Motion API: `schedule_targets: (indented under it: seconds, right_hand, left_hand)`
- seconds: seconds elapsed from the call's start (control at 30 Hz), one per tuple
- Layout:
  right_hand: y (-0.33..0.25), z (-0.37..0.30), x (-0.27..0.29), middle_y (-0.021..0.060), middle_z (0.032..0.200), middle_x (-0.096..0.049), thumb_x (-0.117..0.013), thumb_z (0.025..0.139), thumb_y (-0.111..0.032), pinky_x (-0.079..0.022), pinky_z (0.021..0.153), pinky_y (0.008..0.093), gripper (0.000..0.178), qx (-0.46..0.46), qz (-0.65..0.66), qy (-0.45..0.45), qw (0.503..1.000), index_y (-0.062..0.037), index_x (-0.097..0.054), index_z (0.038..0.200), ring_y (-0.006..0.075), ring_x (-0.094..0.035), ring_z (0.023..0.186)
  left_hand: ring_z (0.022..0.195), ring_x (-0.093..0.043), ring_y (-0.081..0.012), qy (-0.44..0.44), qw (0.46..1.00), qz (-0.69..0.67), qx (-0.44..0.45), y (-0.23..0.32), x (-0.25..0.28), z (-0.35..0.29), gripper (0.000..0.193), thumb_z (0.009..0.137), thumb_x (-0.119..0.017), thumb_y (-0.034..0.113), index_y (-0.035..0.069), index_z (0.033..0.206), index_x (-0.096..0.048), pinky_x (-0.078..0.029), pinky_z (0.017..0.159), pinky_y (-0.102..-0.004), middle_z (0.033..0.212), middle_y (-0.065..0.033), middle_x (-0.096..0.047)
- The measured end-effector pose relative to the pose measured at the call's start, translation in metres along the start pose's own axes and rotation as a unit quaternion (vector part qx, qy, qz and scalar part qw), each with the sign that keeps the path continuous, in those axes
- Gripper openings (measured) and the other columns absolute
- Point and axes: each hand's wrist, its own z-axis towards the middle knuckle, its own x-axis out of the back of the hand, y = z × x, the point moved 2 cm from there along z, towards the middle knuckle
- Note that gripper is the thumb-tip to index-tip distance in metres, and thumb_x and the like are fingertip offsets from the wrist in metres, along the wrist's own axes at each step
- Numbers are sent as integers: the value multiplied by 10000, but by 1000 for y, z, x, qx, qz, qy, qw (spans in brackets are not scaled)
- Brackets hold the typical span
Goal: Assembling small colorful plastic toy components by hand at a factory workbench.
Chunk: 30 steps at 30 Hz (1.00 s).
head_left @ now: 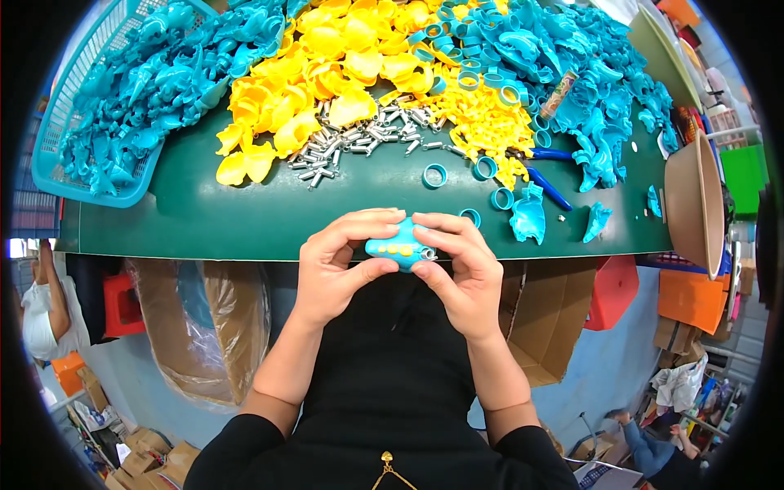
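Between both hands, just over the table's front edge, is a rounded turquoise plastic piece (398, 247) with yellow parts along its side. A small silvery part (428, 254) shows at its right end, by my right thumb. My left hand (343, 257) grips the left end with fingers on top and thumb below. My right hand (461, 265) pinches the right end the same way. Beyond the hands, turquoise rings (434, 175) and a loose turquoise shell piece (528, 214) lie on the green table (269, 216).
Heaps of yellow shells (351, 49), small metal cylinders (359, 139), small yellow pieces (482, 122) and turquoise shells (600, 73) cover the far side. Blue-handled pliers (549, 188) lie to the right. A turquoise basket (49, 155) stands left, a tan basin (690, 204) right, cardboard boxes (551, 327) below.
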Motion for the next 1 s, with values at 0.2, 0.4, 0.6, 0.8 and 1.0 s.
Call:
schedule_targets:
  seconds: [0.2, 0.4, 0.6, 0.8, 1.0]
  right_hand:
    - [1, 1, 0, 185, 1224, -609, -735, 822, 50, -502, 1003, 392, 244, 38, -40, 20, 998, 28, -699, 1063, 296, -579, 1218]
    - [-11, -12, 2, 230, 1322, -567, -806, 781, 14, -511, 1000, 395, 478, 15, -85, -29, 996, -6, -564, 1193, 299, -595, 1206]
    - [-19, -17, 60, 194, 1306, -590, -727, 876, -44, -497, 994, 377, 470, -18, 53, 129, 990, 41, -517, 1288, 235, -591, 1174]
    - [-23, 14, 52, 157, 1307, -601, -738, 861, 3, -518, 951, 338, 419, -71, -141, 87, 984, 20, -567, 1244, 211, -600, 1161]
    - [-20, 12, 36, 152, 1272, -639, -765, 819, -8, -550, 872, 317, 438, 14, -353, 66, 933, -3, -601, 1225, 224, -627, 1141]
  left_hand:
    - [1117, -651, -283, 33, 999, 19, -38, -3, -9, 0, 256, 785, -773, -47, 4, 1025, -699, -520, 967, -384, 1102, -150, -697]
    - [1100, -648, -299, -66, 994, 84, -36, 7, -10, 1, 244, 759, -811, 4, -12, 977, -703, -524, 944, -406, 1048, -148, -695]
    - [1102, -607, -241, -4, 999, 44, -25, 0, -11, -2, 537, 774, -840, 132, -23, 1226, -594, -505, 956, -341, 1216, -116, -520]
    - [997, -612, -185, -10, 989, 149, 13, 2, -9, 2, 233, 829, -715, -42, -26, 1059, -678, -495, 899, -304, 1050, -100, -624]
    - [933, -645, -200, -14, 990, 138, 10, 17, -12, 3, 149, 830, -707, -28, 1, 976, -702, -498, 852, -303, 977, -101, -683]
